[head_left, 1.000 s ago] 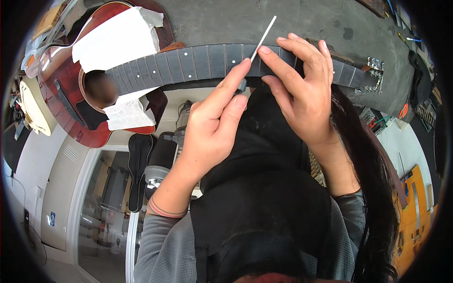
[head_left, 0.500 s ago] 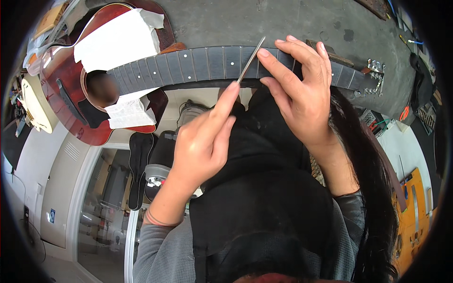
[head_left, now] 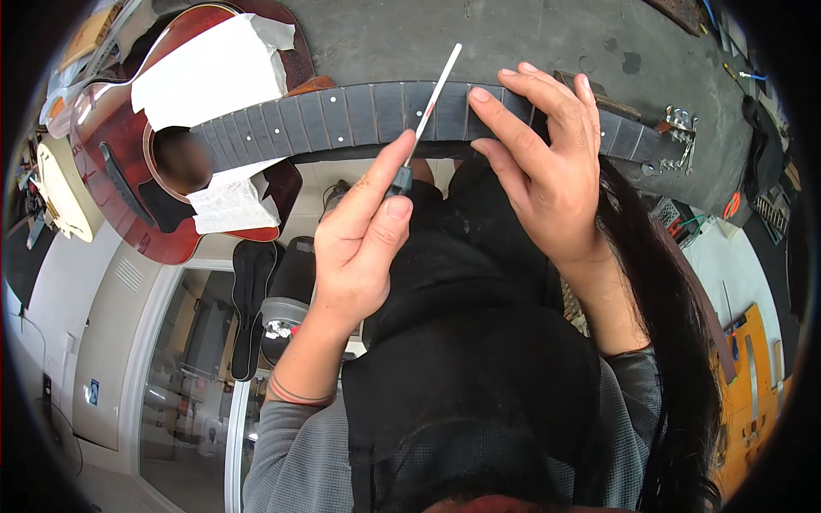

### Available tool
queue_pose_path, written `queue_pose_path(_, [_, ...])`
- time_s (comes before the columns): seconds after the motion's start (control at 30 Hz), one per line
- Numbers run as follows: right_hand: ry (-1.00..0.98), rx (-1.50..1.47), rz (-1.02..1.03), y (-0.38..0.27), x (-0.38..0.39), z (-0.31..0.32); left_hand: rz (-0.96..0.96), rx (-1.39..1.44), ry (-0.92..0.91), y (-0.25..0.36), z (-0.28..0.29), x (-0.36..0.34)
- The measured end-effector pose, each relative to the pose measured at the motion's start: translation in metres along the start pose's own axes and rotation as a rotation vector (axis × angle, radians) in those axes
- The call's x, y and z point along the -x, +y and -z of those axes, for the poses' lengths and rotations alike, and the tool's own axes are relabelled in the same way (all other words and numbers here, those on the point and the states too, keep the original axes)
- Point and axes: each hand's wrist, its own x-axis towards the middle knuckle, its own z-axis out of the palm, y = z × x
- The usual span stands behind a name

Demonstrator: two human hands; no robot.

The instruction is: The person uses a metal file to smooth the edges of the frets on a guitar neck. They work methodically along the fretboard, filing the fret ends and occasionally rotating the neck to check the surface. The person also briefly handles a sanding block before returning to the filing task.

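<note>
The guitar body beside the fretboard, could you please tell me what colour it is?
Glossy dark red guitar body, partly covered by white paper; shown in the head view.

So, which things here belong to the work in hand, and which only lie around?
In the work: thin white file stick in the left hand; dark guitar fretboard under the right hand.
Lying about: white paper sheet on the red guitar body; orange tool.

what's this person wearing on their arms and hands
Both hands are bare, with no gloves or rings visible. The left hand has thin dark bands around its wrist, above a grey knit sleeve. The right hand leads to a bare forearm, with a grey sleeve pushed up toward the elbow.
</note>
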Motion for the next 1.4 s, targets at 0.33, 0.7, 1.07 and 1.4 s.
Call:
queue_pose_path(0.33, [0.012,0.007,0.008,-0.001,-0.001,-0.003,0.033,-0.251,0.014,0.001,-0.025,0.003])
queue_pose_path(0.7, [0.024,-0.007,0.006,-0.002,-0.001,-0.003,-0.245,-0.589,-0.035,0.009,-0.016,-0.012])
queue_pose_path(1.07, [0.011,-0.022,-0.009,-0.002,0.000,-0.002,-0.503,-1.142,-0.042,0.007,-0.009,-0.023])
queue_pose_path(1.4, [-0.033,0.042,-0.032,0.008,0.007,0.016,0.124,0.007,-0.078,-0.001,-0.016,0.009])
